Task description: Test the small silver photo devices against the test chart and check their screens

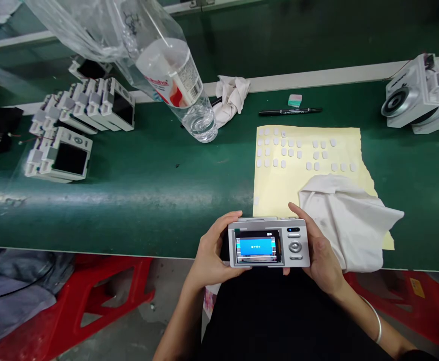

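Note:
Between my two hands is a silver digital camera, its back turned up toward me at the table's front edge. Its screen is lit, showing a blue box with small text I cannot read. My left hand grips the left end, thumb below and fingers above. Around the right end closes my right hand, its index finger along the top edge. Just beyond lies a yellow sheet bearing rows of small pale stickers. A white cloth covers the sheet's lower right part, beside my right hand.
Several partly assembled cameras stand at the left on the green table; more white cameras are at the far right. A plastic bottle, a crumpled cloth, a black marker and a small eraser-like block lie toward the back.

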The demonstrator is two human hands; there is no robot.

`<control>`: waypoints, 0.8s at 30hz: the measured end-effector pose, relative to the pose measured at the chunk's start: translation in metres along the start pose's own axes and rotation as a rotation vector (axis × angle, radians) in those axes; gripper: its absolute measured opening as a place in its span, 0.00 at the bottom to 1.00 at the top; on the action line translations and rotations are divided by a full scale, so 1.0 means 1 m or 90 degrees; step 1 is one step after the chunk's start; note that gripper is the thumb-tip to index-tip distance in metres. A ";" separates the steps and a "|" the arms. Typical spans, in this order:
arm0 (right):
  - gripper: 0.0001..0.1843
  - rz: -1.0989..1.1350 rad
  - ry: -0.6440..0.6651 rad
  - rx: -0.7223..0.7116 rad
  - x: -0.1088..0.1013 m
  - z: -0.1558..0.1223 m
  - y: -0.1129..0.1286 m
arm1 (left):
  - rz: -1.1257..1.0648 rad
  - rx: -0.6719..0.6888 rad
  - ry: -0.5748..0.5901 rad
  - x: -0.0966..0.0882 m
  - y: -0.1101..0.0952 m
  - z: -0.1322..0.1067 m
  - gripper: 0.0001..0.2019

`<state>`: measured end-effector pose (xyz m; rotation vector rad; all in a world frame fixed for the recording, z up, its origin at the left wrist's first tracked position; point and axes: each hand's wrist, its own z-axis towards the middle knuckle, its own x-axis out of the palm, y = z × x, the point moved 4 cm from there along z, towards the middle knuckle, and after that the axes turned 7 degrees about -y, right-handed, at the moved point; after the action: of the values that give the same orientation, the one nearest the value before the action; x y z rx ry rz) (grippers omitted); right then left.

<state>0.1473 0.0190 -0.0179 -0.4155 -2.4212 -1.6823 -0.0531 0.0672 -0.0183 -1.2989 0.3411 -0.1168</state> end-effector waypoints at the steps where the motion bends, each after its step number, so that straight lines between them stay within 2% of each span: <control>1: 0.41 0.000 0.000 0.004 0.000 0.000 0.000 | 0.002 0.000 0.001 0.000 0.000 0.000 0.39; 7: 0.43 0.005 0.010 0.024 -0.002 0.000 -0.003 | 0.003 0.010 0.003 -0.001 -0.001 0.001 0.39; 16: 0.42 -0.088 0.057 -0.048 -0.002 -0.001 0.002 | -0.004 0.014 -0.001 -0.001 0.001 0.000 0.39; 24: 0.37 -0.092 0.001 -0.043 0.001 -0.005 0.005 | 0.008 0.038 -0.001 -0.001 0.001 0.000 0.39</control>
<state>0.1474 0.0162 -0.0118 -0.2537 -2.4532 -1.8250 -0.0540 0.0675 -0.0188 -1.2376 0.3417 -0.1148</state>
